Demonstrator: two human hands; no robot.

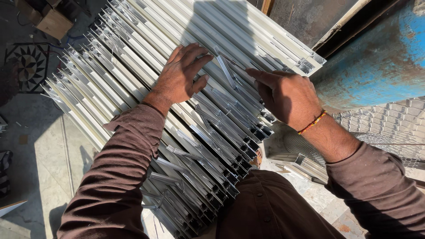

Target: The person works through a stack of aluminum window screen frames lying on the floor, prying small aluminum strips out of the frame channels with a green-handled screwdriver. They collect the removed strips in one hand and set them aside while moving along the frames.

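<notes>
Hands work over a stack of aluminium window-frame profiles (133,75) in the head view, a broad slanted bundle of cream-faced, silver-edged channels running from 11 o'clock down to 5 o'clock across the picture. The cut, hollow ends of the profiles face 4 o'clock, stepped one behind the next along the bundle's lower right edge.

The left hand (181,75) lies palm-down on the bundle just above the picture's centre, fingers spread flat and pointing toward 1 o'clock, holding nothing and only pressing on the metal. Its brown sleeve (115,177) runs down to 7 o'clock.

The right hand (287,95) sits at 3 o'clock from the left one, close by but apart. Its fingers are loosely curled with the forefinger stretched toward 10 o'clock, the tip touching the upper profiles near a short loose strip of aluminium (226,68) that lies tilted between the two hands. Whether the thumb grips anything under the palm cannot be told, as it lies in shadow. A red-and-yellow thread bracelet (312,123) circles the wrist.

At 2 o'clock stands a blue, rust-flecked drum (376,66). Below it, at 4 o'clock, wire mesh (389,124) spreads out, with a short offcut of profile (301,161) lying beneath the right forearm. A patterned floor tile (28,66) shows at 10 o'clock beside a cardboard box (55,22).
</notes>
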